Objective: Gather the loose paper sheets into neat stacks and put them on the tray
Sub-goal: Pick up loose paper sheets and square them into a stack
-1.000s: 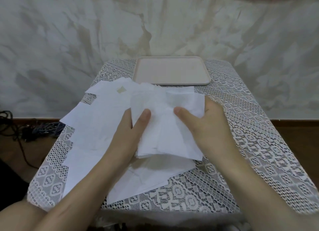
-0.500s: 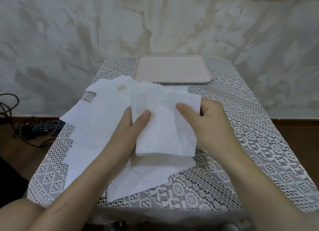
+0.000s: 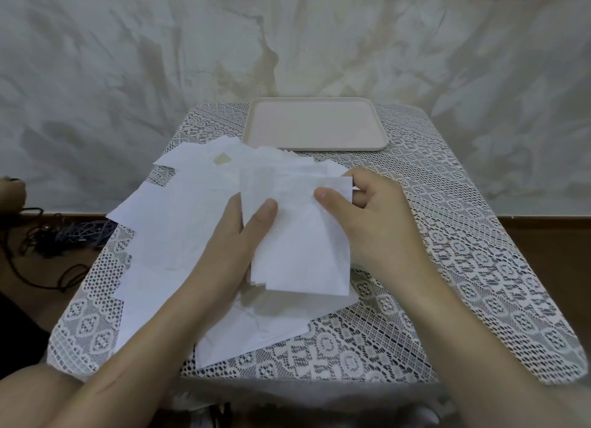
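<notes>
Many white sheets show on my screen, and most are left to tidy. Biggest is the table [image 3: 447, 235], covered in a lace cloth. Next comes the spread of loose sheets [image 3: 179, 229], lying in a messy fan over the left half of the table, from the near edge up to just in front of the tray. The tray [image 3: 316, 147] sits at the far edge, in the middle, and I see no paper in it, so nothing is put away yet. Smaller is the stack [image 3: 303, 235], a bunch of sheets held up over the middle of the table, above the loose ones. Its near edge shows a few sheets peeking out, so I think it is not neat yet. The left hand [image 3: 230, 245] holds the stack's left side, thumb on top and fingers hidden under the paper. The right hand [image 3: 374, 216] pinches the right side near the top corner, thumb in front and fingers curled behind. Smallest is a little tan square [image 3: 222, 159] on a sheet near the far end of the pile; I cannot tell what it is. I judge the job has only just begun: this stack needs squaring and carrying to the tray, then the rest too.
</notes>
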Demonstrator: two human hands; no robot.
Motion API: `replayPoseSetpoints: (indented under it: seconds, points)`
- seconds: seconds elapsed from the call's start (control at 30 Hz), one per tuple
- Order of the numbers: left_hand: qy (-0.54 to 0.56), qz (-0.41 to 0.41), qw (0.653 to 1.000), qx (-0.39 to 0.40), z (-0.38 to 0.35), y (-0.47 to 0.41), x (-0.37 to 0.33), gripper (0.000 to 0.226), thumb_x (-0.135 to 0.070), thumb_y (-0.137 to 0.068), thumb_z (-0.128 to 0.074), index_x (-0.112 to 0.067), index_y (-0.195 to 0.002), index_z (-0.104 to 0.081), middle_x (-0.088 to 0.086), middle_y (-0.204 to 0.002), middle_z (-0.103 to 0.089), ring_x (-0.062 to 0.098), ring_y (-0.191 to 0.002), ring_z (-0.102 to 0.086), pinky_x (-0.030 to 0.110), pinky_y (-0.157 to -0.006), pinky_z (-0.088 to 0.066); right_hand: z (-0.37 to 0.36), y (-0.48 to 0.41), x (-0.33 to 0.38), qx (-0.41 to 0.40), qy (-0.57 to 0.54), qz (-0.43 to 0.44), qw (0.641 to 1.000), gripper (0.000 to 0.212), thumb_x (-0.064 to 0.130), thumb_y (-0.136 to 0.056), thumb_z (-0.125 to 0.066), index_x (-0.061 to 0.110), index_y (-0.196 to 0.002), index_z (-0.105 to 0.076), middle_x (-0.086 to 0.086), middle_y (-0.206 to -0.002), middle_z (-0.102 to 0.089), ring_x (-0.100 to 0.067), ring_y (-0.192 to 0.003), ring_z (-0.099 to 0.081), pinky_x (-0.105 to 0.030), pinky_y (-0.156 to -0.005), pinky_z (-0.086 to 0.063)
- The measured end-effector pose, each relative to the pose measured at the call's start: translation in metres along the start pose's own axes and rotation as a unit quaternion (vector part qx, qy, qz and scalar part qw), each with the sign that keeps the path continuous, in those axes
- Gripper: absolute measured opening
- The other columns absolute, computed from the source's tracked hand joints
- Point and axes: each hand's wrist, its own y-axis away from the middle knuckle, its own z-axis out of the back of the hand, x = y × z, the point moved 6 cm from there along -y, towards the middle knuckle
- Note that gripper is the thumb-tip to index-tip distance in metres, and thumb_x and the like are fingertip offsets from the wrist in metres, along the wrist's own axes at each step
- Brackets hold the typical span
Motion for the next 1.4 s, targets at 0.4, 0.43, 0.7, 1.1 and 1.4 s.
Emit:
replayPoseSetpoints:
  seconds: [0.4, 0.43, 0.7, 1.1, 1.4]
  points:
    - [-0.022, 0.003, 1.000, -0.012, 0.001, 0.000, -0.001, 0.062, -0.065, -0.088, -0.064, -0.038, -0.143, -0.052, -0.015, -0.134, -0.070, 0.010, -0.123, -0.068, 0.046, -0.106, -0.053, 0.018, -0.006, 0.004, -0.029, 0.062, 0.034, 0.997, 0.017, 0.043, -0.080, -0.069, 0.027, -0.084, -0.065, 0.000, -0.064, -0.065, -0.031, -0.068, -0.064, -0.050, -0.071, -0.054]
    - [-0.025, 0.000, 1.000, -0.010, 0.001, 0.000, -0.001, 0.065, -0.066, -0.088, -0.063, -0.037, -0.145, -0.051, -0.015, -0.134, -0.070, 0.009, -0.123, -0.068, 0.043, -0.105, -0.053, 0.018, -0.006, 0.005, -0.027, 0.049, 0.035, 0.998, 0.016, 0.039, -0.082, -0.072, 0.025, -0.081, -0.066, -0.002, -0.063, -0.065, -0.032, -0.066, -0.063, -0.048, -0.069, -0.052]
    - [0.000, -0.013, 1.000, 0.007, -0.002, -0.001, -0.002, 0.081, -0.065, -0.081, -0.068, -0.024, -0.148, -0.049, -0.005, -0.138, -0.070, 0.015, -0.126, -0.068, 0.033, -0.096, -0.059, -0.005, -0.011, 0.005, -0.033, -0.011, 0.019, 0.999, 0.020, 0.035, -0.081, -0.074, 0.019, -0.078, -0.063, -0.002, -0.058, -0.064, -0.031, -0.060, -0.062, -0.056, -0.068, -0.057]
    - [0.005, 0.039, 0.998, -0.040, 0.008, -0.005, 0.002, 0.050, -0.048, -0.087, -0.071, -0.029, -0.132, -0.061, -0.002, -0.123, -0.077, 0.022, -0.113, -0.074, 0.053, -0.102, -0.056, 0.029, -0.022, -0.034, -0.020, 0.103, -0.035, 0.994, 0.014, 0.028, -0.090, -0.073, 0.028, -0.078, -0.066, 0.008, -0.068, -0.068, -0.012, -0.055, -0.064, -0.039, -0.061, -0.050]
    - [0.019, 0.045, 0.995, -0.083, 0.010, -0.007, -0.005, 0.036, -0.037, -0.101, -0.064, -0.024, -0.133, -0.063, 0.000, -0.118, -0.079, 0.024, -0.110, -0.075, 0.046, -0.092, -0.059, 0.059, -0.017, -0.052, 0.062, 0.303, -0.082, 0.948, 0.030, 0.040, -0.085, -0.078, 0.030, -0.112, -0.068, 0.009, -0.111, -0.061, -0.014, -0.098, -0.060, -0.037, -0.086, -0.050]
